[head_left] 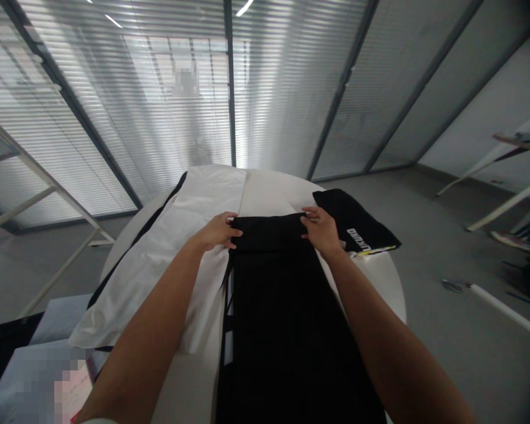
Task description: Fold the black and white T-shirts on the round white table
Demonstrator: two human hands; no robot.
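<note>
The largest thing is the wall of blinds point(282, 118), which stands at 12 o'clock, beyond the table; 12 is straight ahead of the person. Next comes one round white table point(392, 288), and on it three pieces of cloth can be counted.

The biggest is the long black cloth point(291, 330). It lies in the middle of the table, its long axis running from 12 to 6 o'clock. From the grip, nearly all its length goes toward 6, between the two forearms, and its near end is cut off by the picture. At its far end there is one folded band point(269, 234), which lies crosswise from 9 to 3.

The white cloth point(176, 218) spreads at 10 o'clock from it, with a dark edge. The smaller black piece point(353, 218), with white lettering, lies at 2 o'clock, just beyond the right hand. At 8 o'clock, at least two pale packages point(62, 315) are visible.

Of hands there are two. The left hand point(221, 231) has the 9 o'clock corner of the band, the right hand point(320, 229) the 3 o'clock corner. Each one is nearly closed, thumb and fingers pinching the cloth's edge. Neither hand seems nearer to the band than the other.
</note>
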